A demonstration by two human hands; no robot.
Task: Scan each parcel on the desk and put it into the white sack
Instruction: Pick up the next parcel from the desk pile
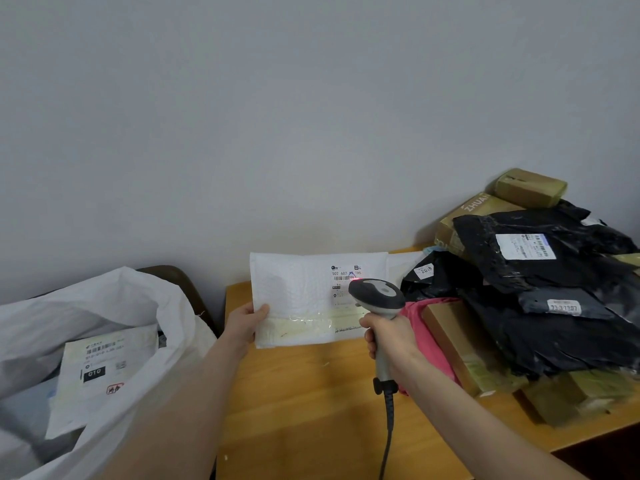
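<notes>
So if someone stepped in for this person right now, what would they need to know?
The left hand holds the white mailer by its left edge, raised over the desk.
The right hand grips the scanner, with its red light on the mailer's label.
Done: at least one labelled parcel lies in the white sack, left of the desk.
Left: finish this scan, drop the mailer in the sack, then work through the black bags, cardboard boxes and pink parcel piled on the desk's right side.
</notes>
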